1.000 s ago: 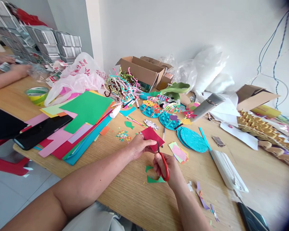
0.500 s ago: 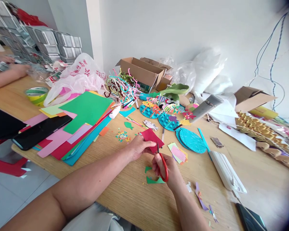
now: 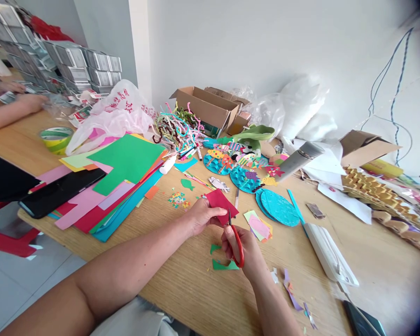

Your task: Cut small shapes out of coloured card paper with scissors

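Observation:
Between the thumb and fingers of my left hand (image 3: pixel 203 215) is a small piece of red paper (image 3: pixel 218 201), held above the table. My right hand (image 3: pixel 248 247) grips scissors with red handles (image 3: pixel 238 249), their blades at the paper's near edge. Below the hands lie green paper scraps (image 3: pixel 225 265). A cut-out green paper fish (image 3: pixel 187 184) and a drawn white fish (image 3: pixel 219 183) rest beyond the left hand. To the right of the paper sits a small stack of coloured paper pieces (image 3: pixel 258 226).
Coloured paper sheets (image 3: pixel 129 158) and a black phone (image 3: pixel 61 191) lie at left. Blue discs (image 3: pixel 280 207), decorated paper fish (image 3: pixel 227 161) and pipe cleaners (image 3: pixel 177 130) spread behind. A white power strip (image 3: pixel 331 254) lies right. Another person's hand (image 3: pixel 31 102) works far left.
Both hands stay almost in place, with the paper and scissors held as before. The whole view has shifted slightly.

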A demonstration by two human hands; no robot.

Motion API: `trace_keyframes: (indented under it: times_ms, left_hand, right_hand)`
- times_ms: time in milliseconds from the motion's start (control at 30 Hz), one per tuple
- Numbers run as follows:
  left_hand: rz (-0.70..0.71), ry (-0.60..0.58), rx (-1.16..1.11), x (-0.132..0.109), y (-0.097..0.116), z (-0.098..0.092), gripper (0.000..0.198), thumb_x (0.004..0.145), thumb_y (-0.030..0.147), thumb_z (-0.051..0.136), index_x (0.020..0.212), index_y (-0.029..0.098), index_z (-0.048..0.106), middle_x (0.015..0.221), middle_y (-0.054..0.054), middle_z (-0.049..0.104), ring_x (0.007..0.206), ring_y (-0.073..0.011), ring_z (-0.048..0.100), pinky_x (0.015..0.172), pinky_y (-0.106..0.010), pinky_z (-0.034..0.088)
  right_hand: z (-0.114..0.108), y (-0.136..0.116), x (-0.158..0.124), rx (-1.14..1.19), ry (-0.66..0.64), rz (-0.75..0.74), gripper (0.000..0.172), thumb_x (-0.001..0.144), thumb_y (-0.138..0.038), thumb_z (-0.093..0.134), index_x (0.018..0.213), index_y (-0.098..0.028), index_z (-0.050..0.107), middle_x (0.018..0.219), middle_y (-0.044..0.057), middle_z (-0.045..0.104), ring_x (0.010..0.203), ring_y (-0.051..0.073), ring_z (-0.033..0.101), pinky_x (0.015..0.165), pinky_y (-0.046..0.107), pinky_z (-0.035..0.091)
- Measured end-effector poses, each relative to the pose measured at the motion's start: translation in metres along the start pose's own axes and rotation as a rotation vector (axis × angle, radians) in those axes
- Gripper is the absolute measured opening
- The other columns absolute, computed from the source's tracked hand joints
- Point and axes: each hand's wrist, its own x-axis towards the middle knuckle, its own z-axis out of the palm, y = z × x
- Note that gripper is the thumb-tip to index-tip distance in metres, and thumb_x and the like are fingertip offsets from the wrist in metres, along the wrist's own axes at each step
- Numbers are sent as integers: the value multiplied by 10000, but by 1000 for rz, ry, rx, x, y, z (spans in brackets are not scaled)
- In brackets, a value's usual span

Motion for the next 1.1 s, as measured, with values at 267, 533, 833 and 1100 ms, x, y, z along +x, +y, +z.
trace_keyframes:
  times_ms: [267,533,833,1100]
  left_hand:
    - [-4,11,-4,-1,2,2,301,550,230,753,802,107,645,735,-42,654,628,-131,600,584,-249,466]
    - [1,-7,-20,-1,1,2,296,551,230,753,804,109,656,738,-48,666,623,-135,604,588,-256,467]
    - [-3,-11,-31,0,-1,0,293,550,227,757,802,108,666,738,-49,669,625,-135,606,607,-266,479]
    - [-8,12,-36,-1,2,2,280,554,224,752,787,109,648,737,-47,664,625,-134,606,588,-253,472]
  right_hand:
    - [-1,0,-1,-1,-15,-36,528,748,-664,529,647,-146,531,490,0,537,371,85,452,360,191,319]
    - [0,3,1,10,-4,-13,530,731,-681,527,633,-161,515,458,-13,514,345,85,427,339,194,306]
    - [1,1,2,-5,5,-22,539,722,-691,521,604,-166,509,437,-6,529,326,87,435,332,197,312]
    - [1,0,1,-15,4,-7,551,719,-707,509,601,-169,492,432,-12,522,320,87,435,327,196,303]
